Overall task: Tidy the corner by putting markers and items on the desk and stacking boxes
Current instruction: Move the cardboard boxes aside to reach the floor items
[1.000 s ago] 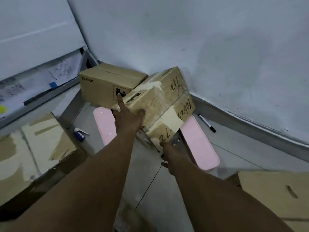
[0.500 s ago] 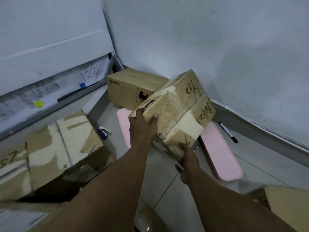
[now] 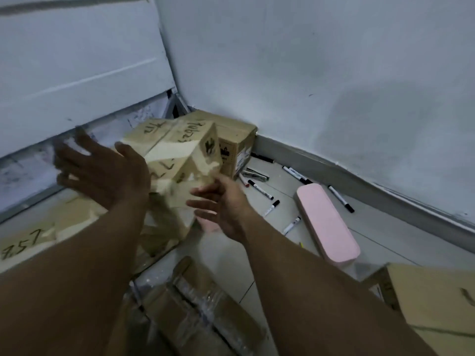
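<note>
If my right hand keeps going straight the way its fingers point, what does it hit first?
Most likely the taped cardboard box: the right hand points left at its lower corner, though depth is unclear.

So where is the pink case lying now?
The pink case lies on the floor, right of the right hand, among scattered markers near the wall's baseboard.

"7.57" handwritten on flat box (image 3: 30, 240) at left; scrawl on tilted taped box (image 3: 177, 150) illegible

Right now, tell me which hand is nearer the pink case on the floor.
Right. The right hand hovers just left of the pink case; the left hand is farther left, beyond the taped box.
</note>
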